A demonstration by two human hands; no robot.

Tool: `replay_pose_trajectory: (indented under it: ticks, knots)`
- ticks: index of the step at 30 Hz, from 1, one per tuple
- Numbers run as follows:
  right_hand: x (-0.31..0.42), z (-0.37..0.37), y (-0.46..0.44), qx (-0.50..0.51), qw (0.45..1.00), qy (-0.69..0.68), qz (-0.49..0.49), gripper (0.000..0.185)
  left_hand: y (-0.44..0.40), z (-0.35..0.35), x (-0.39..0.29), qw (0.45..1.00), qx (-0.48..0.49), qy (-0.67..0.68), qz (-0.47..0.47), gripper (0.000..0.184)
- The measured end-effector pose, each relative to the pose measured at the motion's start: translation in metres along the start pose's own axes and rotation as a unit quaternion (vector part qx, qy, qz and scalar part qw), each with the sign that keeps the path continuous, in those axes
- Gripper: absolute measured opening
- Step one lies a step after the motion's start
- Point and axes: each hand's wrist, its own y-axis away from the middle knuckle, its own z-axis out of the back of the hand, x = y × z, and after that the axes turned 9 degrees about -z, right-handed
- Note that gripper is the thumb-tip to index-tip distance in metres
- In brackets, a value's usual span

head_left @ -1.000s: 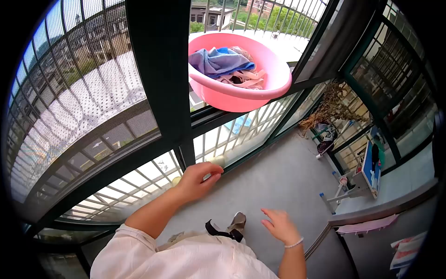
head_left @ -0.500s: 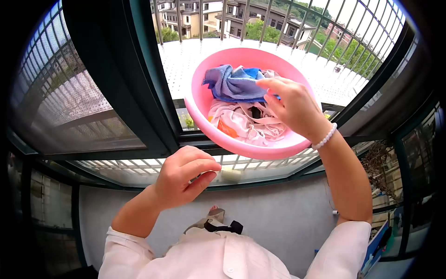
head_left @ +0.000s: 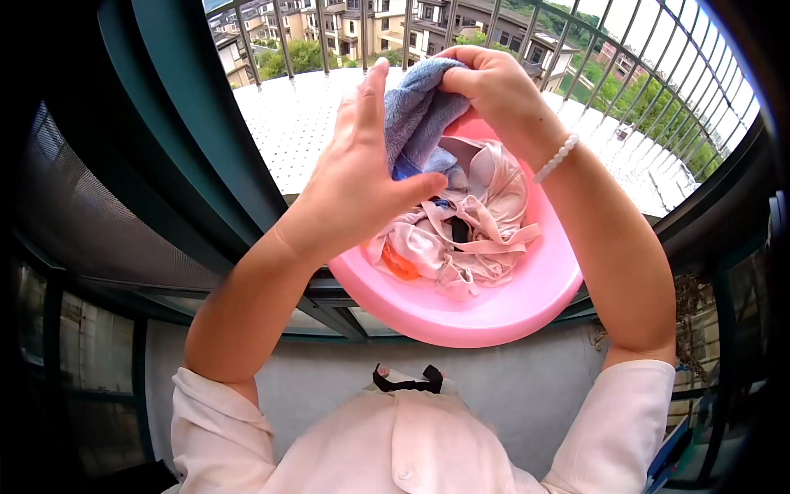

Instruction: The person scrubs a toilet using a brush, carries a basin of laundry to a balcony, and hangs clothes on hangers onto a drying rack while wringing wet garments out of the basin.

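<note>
My right hand (head_left: 502,92) pinches the top of a blue towel (head_left: 414,111) and holds it up over the back of a pink basin (head_left: 461,323). Beside the towel's left side is my left hand (head_left: 350,177), its fingers stretched up and its thumb spread apart; whether it touches the cloth I cannot tell. The towel's lower part hangs towards the basin, partly behind my left thumb. Pale pink clothes (head_left: 504,198) with straps lie crumpled in the basin, along with an orange piece (head_left: 399,262) near the left wall.
The basin rests at an open window with a dark green frame (head_left: 177,123). Beyond it are a white perforated ledge (head_left: 280,123) and metal bars (head_left: 409,33). Below lies a grey floor (head_left: 321,370). A window panel with mesh stands at the left.
My right hand has taken hold of the blue towel and lifted it from the basin. My left hand has risen from below the basin to the towel's side, its fingers opening. The view has shifted.
</note>
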Motion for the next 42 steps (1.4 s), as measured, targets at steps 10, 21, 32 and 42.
replay_pose_trajectory:
  ticks: [10, 21, 32, 42]
  knots:
    - [-0.009, 0.037, -0.011, 0.005, 0.976, -0.208, -0.066, 0.033, -0.089, -0.034, 0.004, 0.915, -0.124, 0.364, 0.126, 0.046]
    - [-0.029, 0.025, -0.035, -0.025, 0.952, -0.304, 0.005, 0.025, -0.089, -0.049, -0.002, 0.810, -0.093, 0.548, 0.188, 0.041]
    - [0.006, -0.063, -0.109, -0.042, 0.952, -0.239, 0.187, 0.028, -0.123, 0.000, 0.045, 0.655, -0.414, 0.602, 0.190, 0.023]
    - [0.007, -0.126, -0.146, 0.264, 0.910, -0.316, -0.055, 0.024, -0.098, 0.017, 0.067, 0.568, -0.572, 0.521, 0.281, 0.036]
